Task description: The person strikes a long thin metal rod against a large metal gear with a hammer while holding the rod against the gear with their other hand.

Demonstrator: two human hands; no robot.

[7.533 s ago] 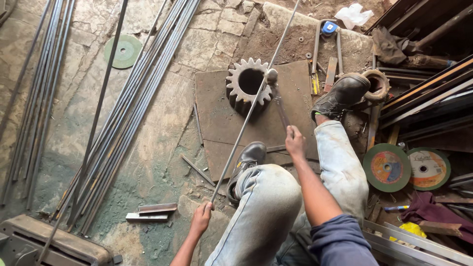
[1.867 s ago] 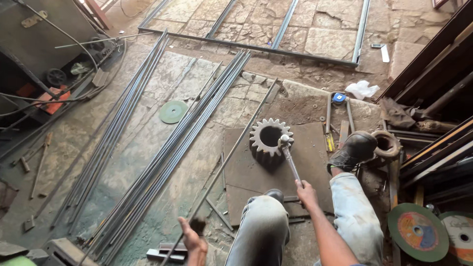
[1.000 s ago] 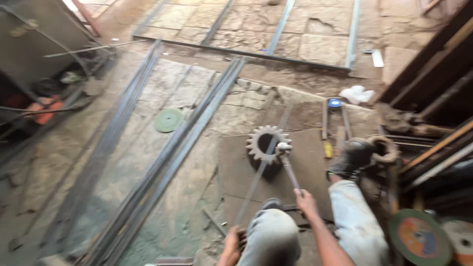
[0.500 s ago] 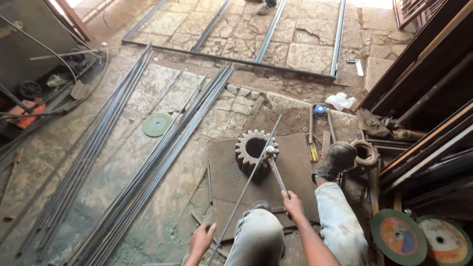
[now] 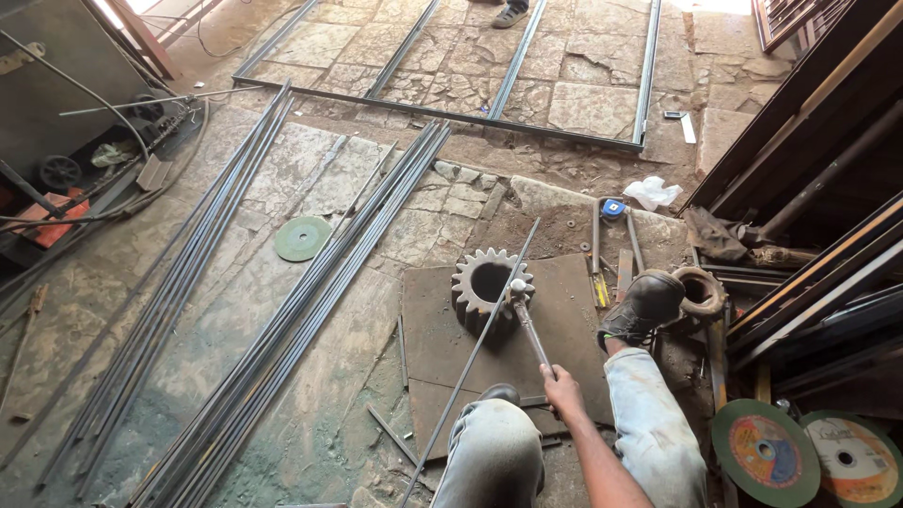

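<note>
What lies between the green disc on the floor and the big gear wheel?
In the head view, a bundle of long steel rods runs diagonally across the stone floor between the green disc and the gear wheel.

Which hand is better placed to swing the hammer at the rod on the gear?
Right. The right hand already grips the hammer, whose head sits at the rod over the gear. The left hand is out of view.

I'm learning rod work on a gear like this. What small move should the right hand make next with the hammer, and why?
Probably a short tap down: the right hand holds the hammer with its head at the rim of the toothed gear, right where the thin rod crosses it.
</note>
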